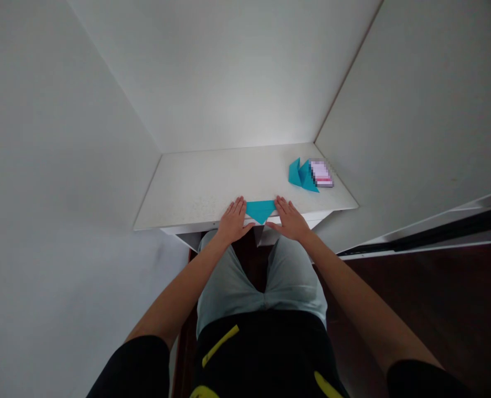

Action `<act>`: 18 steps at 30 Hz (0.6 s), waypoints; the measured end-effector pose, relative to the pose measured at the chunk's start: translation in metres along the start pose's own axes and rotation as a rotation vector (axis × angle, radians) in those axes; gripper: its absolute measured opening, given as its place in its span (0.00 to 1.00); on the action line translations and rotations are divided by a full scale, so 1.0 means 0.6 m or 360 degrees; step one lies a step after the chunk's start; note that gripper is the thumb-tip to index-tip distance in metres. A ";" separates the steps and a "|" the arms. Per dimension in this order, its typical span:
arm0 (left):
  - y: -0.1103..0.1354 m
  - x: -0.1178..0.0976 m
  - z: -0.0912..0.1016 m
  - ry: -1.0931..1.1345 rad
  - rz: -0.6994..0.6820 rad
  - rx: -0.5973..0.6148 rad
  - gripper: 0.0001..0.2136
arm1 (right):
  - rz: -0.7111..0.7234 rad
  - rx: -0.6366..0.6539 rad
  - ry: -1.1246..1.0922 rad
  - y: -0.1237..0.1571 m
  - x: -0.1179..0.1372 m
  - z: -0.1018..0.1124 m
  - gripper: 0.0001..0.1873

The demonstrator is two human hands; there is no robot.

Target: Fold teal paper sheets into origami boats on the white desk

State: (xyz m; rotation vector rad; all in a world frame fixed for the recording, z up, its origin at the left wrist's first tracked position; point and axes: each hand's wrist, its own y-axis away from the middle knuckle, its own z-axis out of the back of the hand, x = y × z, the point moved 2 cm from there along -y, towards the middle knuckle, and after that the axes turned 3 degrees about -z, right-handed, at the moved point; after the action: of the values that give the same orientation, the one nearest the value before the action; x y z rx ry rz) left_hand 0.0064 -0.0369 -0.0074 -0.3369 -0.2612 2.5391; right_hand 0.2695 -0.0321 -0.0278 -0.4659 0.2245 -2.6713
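A blue paper folded into a downward-pointing triangle [260, 210] lies at the near edge of a small white table [212, 182]. My left hand [232, 220] lies flat on the table with fingers stretched out, touching the paper's left corner. My right hand [290, 218] lies flat in the same way, fingers out, touching the paper's right corner. Neither hand grips the paper.
Folded blue paper shapes [301, 174] sit at the table's far right, beside a small blurred pack [322, 173]. White walls close in on the left, back and right of the table. Dark floor [415, 298] shows at the lower right.
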 end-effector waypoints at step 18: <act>-0.043 0.030 0.048 0.0253 0.0177 -0.0071 0.13 | -0.0127 -0.0440 -0.0382 0.000 0.004 0.052 0.37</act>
State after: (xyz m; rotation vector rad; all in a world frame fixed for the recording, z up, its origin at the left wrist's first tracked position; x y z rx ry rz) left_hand -0.0039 -0.0090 0.0231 -0.5823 -0.2440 2.6004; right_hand 0.2784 -0.0357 0.0023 -0.8915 0.5155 -2.6391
